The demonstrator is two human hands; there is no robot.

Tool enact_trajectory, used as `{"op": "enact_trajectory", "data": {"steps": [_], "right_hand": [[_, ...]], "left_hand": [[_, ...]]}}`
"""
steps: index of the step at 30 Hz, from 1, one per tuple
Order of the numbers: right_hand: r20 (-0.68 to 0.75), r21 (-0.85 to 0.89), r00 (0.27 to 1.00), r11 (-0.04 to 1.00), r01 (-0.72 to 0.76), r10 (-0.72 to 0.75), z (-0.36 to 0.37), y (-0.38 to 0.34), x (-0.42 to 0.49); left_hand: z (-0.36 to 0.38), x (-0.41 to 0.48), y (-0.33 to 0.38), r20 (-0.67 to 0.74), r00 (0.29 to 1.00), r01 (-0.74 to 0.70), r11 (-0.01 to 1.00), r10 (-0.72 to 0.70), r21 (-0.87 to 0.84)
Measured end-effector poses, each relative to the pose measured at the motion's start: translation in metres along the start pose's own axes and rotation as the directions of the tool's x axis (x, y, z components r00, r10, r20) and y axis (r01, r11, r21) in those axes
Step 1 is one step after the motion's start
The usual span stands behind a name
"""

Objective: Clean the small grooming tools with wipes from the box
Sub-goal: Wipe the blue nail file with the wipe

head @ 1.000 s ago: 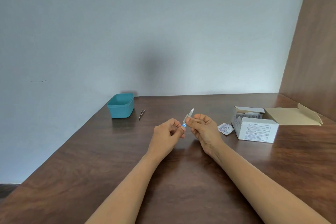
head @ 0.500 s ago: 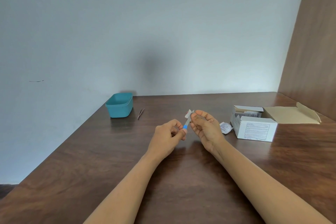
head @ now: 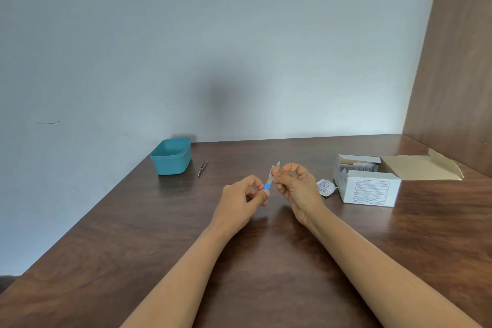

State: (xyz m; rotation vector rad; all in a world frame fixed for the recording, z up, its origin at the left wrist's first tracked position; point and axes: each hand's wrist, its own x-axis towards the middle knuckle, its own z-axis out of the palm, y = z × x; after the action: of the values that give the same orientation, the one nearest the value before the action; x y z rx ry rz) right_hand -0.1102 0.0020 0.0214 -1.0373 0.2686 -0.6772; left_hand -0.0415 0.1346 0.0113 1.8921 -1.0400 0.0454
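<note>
Bench [head: 159, 242]: dark brown wood grain, glossy. Teal tub [head: 171, 157]: open-topped plastic, rounded corners, far left of the bench, close to the wall. Wall [head: 213, 48]: pale grey-blue, with one small dark mark at left. Wooden panel [head: 458, 61]: brown, upright, far right.

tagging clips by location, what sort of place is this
Probably a plain room at home or in an office, at a work desk in a corner. A dark wooden table meets a bare pale wall and a wood side panel, holding only a wipe box and a teal tub.
</note>
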Motion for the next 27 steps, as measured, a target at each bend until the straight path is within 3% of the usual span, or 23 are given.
{"op": "enact_trajectory", "data": {"steps": [9, 15, 22, 27], "right_hand": [[-0.037, 0.053, 0.998, 0.998, -0.04, 0.042, -0.0015, -0.0021, 0.0013], [0.079, -0.221, 0.99, 0.97, -0.099, 0.119, 0.0014, 0.0023, -0.0019], [-0.062, 0.06, 0.997, 0.997, -0.049, 0.053, -0.0034, -0.0023, 0.0029], [0.055, -0.109, 0.987, 0.983, -0.147, 0.154, -0.0047, -0.0019, 0.005]], "left_hand": [[0.0012, -0.0001, -0.0012, -0.016, 1.0, 0.017, 1.0, -0.017, 0.02], [-0.003, 0.0001, -0.0032, -0.051, 0.999, 0.017, 0.999, -0.015, 0.042], [0.0014, -0.0006, 0.0, 0.004, 1.0, 0.015, 0.998, -0.015, 0.054], [-0.0015, -0.0016, -0.0048, -0.027, 1.0, 0.009, 0.995, -0.006, 0.101]]}}
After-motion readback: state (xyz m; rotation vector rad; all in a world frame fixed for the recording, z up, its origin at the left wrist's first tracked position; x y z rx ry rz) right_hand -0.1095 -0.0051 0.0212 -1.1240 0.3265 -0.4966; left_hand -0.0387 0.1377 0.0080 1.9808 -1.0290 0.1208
